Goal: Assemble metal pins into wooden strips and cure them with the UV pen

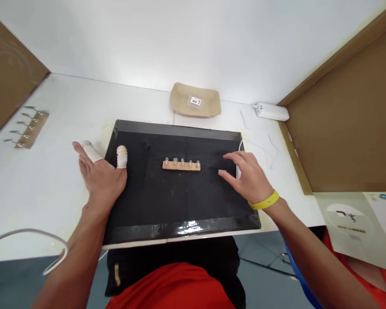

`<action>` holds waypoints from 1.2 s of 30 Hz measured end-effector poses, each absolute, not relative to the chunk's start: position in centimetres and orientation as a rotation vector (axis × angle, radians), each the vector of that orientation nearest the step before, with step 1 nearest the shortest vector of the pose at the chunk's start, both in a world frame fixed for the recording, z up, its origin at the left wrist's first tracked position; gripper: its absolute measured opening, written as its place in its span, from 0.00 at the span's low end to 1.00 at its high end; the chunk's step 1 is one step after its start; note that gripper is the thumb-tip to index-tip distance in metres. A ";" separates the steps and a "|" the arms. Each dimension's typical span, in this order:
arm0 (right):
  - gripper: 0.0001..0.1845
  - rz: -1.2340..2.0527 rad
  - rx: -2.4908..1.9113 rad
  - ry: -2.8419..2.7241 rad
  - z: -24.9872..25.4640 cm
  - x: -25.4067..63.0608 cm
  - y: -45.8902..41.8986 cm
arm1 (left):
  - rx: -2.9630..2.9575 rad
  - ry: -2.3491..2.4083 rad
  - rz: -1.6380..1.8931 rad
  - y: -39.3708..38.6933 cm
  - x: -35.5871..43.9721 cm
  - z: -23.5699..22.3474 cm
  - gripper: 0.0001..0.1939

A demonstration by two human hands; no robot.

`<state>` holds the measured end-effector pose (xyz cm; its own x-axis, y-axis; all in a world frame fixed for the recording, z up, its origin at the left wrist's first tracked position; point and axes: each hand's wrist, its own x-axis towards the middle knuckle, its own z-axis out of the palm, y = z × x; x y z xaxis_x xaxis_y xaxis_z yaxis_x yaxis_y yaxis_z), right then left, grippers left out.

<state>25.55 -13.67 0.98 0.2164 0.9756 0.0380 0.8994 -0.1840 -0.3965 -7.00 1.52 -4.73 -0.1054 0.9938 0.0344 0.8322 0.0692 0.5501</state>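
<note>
My left hand [103, 174] is open at the left edge of the black mat [141, 193], its fingers spread and nothing held. White finger covers [122, 157] sit on its thumb and one finger. Over the right side of the mat, my right hand [249, 174] has thumb and fingers apart, with a yellow band round the wrist. A small, thin silvery piece [222, 171] shows at its thumb tip; whether they touch, I cannot tell. In the middle of the mat lies a small wooden strip [182, 168] bearing a row of several clear plastic caps.
Behind the mat is a cardboard tray [180, 107] holding a small labelled clear box [195, 101]. At left lies a wooden strip with several metal pieces [32, 128]. A white power strip [272, 111] stands back right. Brown partitions [350, 111] flank the white table. A white cable [25, 231] crosses front left.
</note>
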 end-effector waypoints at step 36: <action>0.37 0.409 -1.725 -1.578 -2.8 22.9 -15.2 | 1.856 2.078 0.575 1.7 -7.0 -4.9 0.62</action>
